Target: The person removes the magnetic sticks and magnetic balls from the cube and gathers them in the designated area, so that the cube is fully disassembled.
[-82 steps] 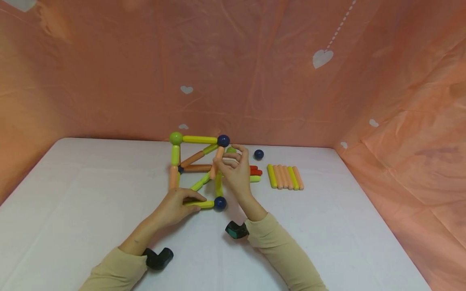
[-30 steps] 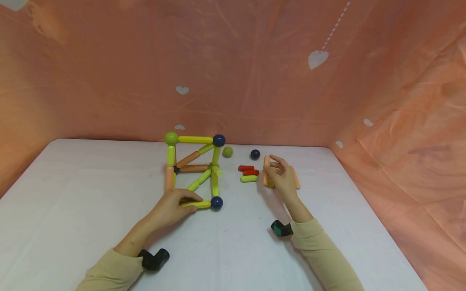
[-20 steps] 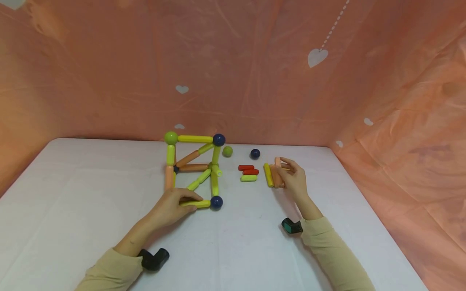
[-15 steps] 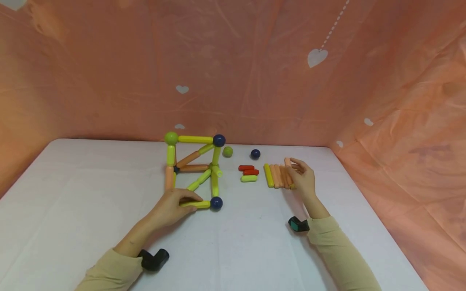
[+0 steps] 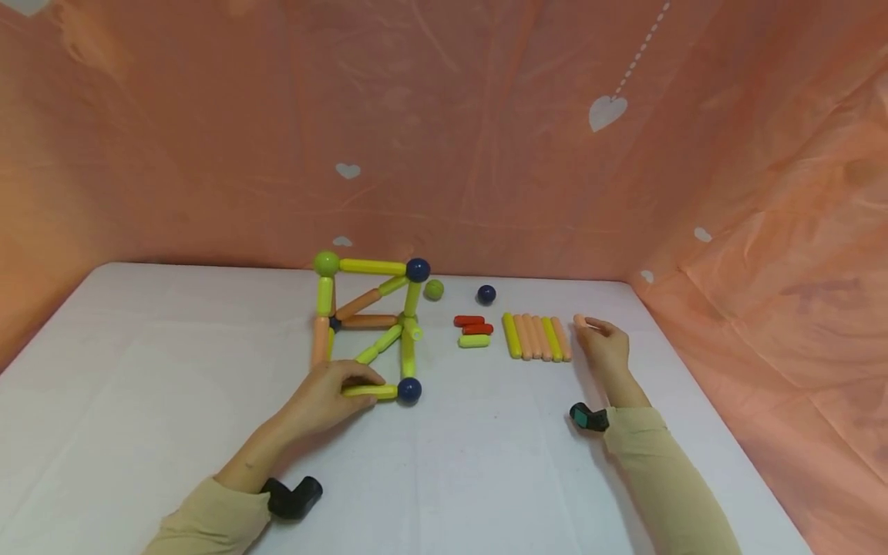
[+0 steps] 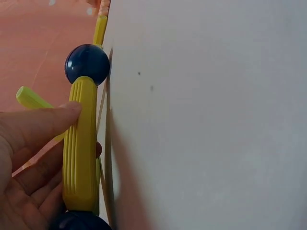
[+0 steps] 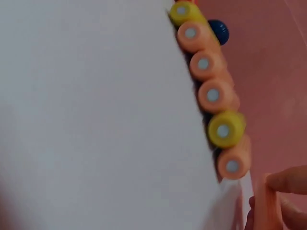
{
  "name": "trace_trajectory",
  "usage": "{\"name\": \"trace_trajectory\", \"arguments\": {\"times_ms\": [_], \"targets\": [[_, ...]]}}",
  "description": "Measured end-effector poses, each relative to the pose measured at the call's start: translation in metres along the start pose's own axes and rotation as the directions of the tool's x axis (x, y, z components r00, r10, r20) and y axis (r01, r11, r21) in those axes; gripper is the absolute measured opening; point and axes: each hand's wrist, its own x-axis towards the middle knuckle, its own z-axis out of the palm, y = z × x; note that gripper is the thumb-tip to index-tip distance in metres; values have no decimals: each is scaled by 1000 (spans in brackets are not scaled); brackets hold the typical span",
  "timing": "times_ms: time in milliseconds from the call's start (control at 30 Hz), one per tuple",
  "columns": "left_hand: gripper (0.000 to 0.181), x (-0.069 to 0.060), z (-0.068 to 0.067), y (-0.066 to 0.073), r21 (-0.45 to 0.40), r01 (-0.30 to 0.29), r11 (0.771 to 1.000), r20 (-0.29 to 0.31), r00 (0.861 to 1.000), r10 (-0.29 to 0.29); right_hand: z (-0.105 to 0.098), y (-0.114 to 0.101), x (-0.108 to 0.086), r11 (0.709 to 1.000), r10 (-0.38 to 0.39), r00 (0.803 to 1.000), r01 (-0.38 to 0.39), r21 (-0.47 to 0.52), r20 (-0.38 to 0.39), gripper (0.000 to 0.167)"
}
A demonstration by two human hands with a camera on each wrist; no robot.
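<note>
My left hand (image 5: 324,397) pinches a yellow magnetic rod (image 6: 80,148) at the near bottom edge of a built frame. That rod joins a navy ball (image 5: 409,390) in front. A green ball (image 5: 327,264) and another navy ball (image 5: 418,270) top the frame, with a yellow rod (image 5: 372,267) between them. Over on the right, my right hand (image 5: 605,351) holds a peach magnetic rod (image 7: 267,206) between thumb and fingers, just beyond the right end of a row of peach and yellow rods (image 5: 534,336). Its lower part is hidden in the head view.
Between frame and row lie two red short rods (image 5: 469,321) and a light green one (image 5: 475,341). Behind them are a loose green ball (image 5: 434,290) and a loose navy ball (image 5: 486,294). A pink curtain (image 5: 486,154) hangs behind the white table (image 5: 451,478).
The right hand has carried the peach rod from the frame's upper right to the row, then rightward along it to its right end. My left hand has kept its grip on the frame.
</note>
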Motion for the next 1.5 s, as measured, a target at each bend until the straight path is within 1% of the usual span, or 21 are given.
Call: {"name": "trace_trajectory", "arguments": {"times_ms": [100, 200, 267, 400, 467, 567, 667, 733, 833, 933, 1033, 1100, 1200, 1267, 1400, 1500], "targets": [[16, 0, 1, 0, 11, -21, 1000, -10, 1000, 22, 1, 3, 3, 998, 5, 1000, -6, -57, -13, 46], [17, 0, 1, 0, 24, -23, 999, -10, 1000, 24, 2, 5, 4, 998, -11, 1000, 10, -59, -11, 43], [17, 0, 2, -1, 33, -21, 999, -9, 1000, 21, 3, 6, 4, 997, -30, 1000, 30, -65, 5, 42], [18, 0, 2, -2, 40, -14, 999, -12, 1000, 15, 3, 6, 0, 996, -51, 996, 56, -67, 74, 43], [18, 0, 2, -2, 43, -23, 999, -14, 1000, 23, 3, 5, -3, 993, -64, 994, 72, -94, 92, 43], [19, 1, 2, -2, 47, -21, 999, -15, 1000, 22, 6, 1, -8, 984, -122, 991, 129, -126, 63, 41], [18, 1, 2, -3, 49, -17, 999, -11, 1000, 17, 15, -4, -15, 972, -205, 979, 205, -115, 10, 38], [18, 0, 2, -3, 48, -7, 999, -8, 1000, 8, 25, -10, -20, 963, -261, 965, 261, -65, 7, 35], [18, 0, 2, -4, 48, -6, 999, -2, 1000, 6, 43, -20, -31, 945, -327, 943, 327, 15, 57, 32], [18, 1, 2, -3, 45, -4, 999, 0, 1000, 4, 60, -28, -42, 935, -353, 927, 344, 84, 130, 32], [18, 1, 2, -2, 43, -10, 999, 0, 1000, 10, 74, -33, -52, 923, -381, 907, 360, 137, 181, 32], [19, 0, 1, -1, 41, -14, 999, -1, 1000, 14, 83, -35, -58, 917, -395, 891, 368, 153, 226, 33], [18, -1, 0, 0, 44, -25, 999, -8, 1000, 26, 96, -39, -66, 904, -424, 857, 386, 182, 291, 35], [18, -1, -1, 0, 45, -31, 998, -13, 999, 32, 105, -42, -71, 895, -445, 830, 395, 209, 337, 36], [19, 0, -1, 0, 44, -28, 999, -17, 999, 29, 125, -46, -80, 860, -507, 773, 427, 280, 380, 36], [19, 0, 0, -1, 44, -29, 999, -16, 999, 29, 138, -47, -85, 844, -536, 743, 452, 289, 401, 36]]}}
